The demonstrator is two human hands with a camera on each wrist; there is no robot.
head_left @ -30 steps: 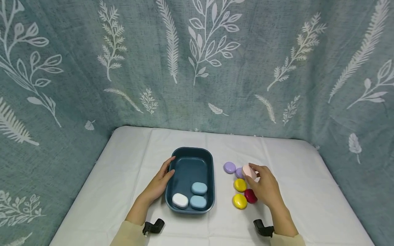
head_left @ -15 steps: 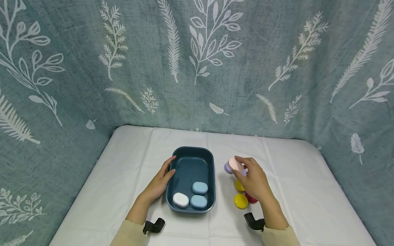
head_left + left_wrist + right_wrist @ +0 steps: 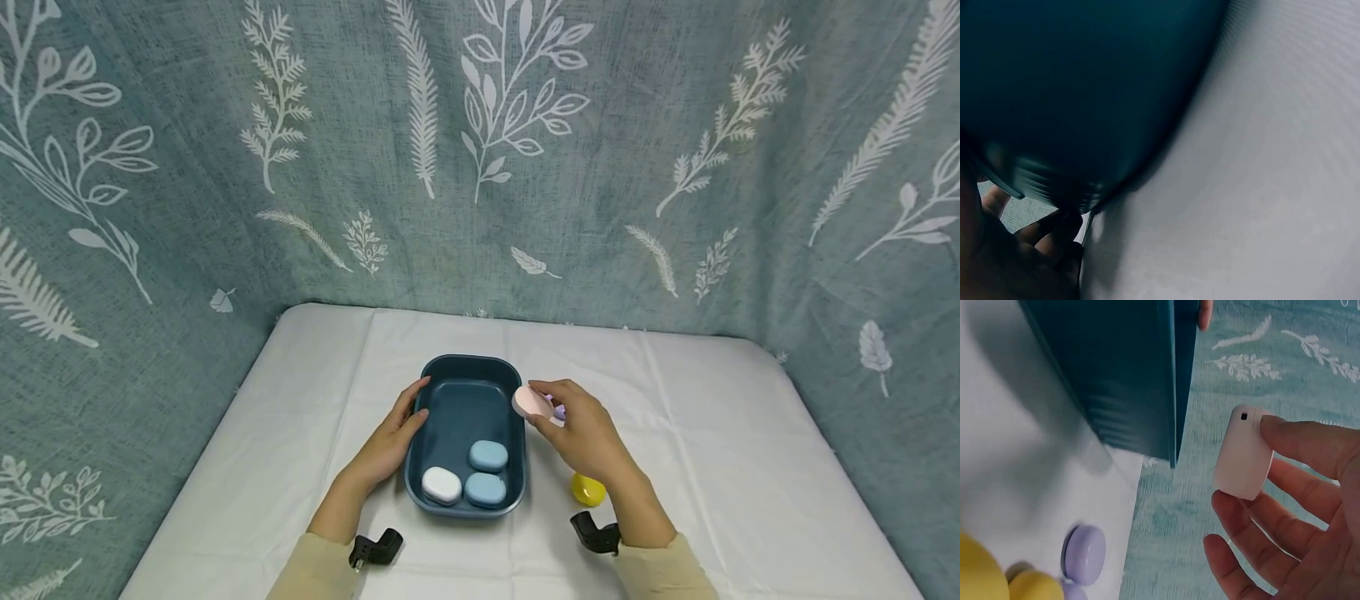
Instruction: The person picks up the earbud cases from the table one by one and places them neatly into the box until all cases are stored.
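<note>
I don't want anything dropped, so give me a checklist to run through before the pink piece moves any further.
1. Pink piece held: ok, pinched in the right hand.
2. Tray steadied: ok, the left hand holds its left side.
3. Room inside: ok, the tray's far end is bare; one white piece and two blue pieces lie at the near end.
4. Pink piece wholly over the tray: not ok, in the head view it overlaps the right rim.
5. Height enough to clear the rim: cannot tell.
</note>
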